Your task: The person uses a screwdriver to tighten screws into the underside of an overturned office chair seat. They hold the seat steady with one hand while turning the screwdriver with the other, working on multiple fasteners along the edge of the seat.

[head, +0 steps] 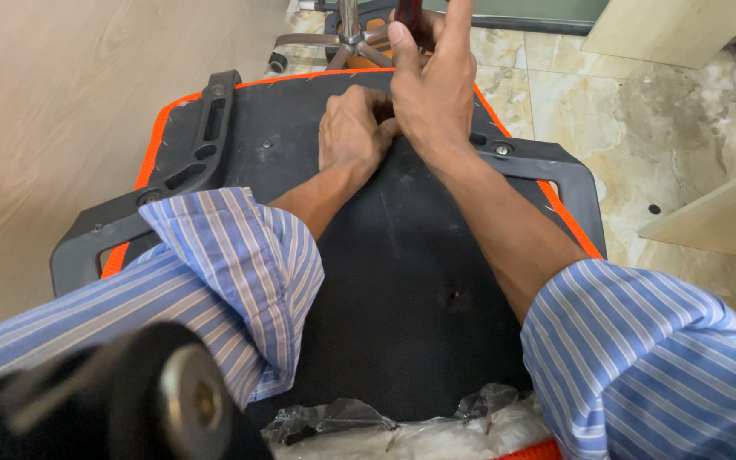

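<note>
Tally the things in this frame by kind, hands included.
Hands: 2, left hand and right hand, both on the seat underside
Chair seat: 1, seat, black with orange edge
Armrest brackets: 2, left bracket and right bracket
Chair base: 1, base
Plastic wrap: 1, wrap
Total: 7

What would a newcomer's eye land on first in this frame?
Most likely the two bare hands meeting at top centre: the left hand curled into a fist on the upturned black chair seat, the right hand just above it with fingers raised. Next comes the seat's bright orange edging on the left, then the blue striped sleeves rolled up in the foreground.
</note>
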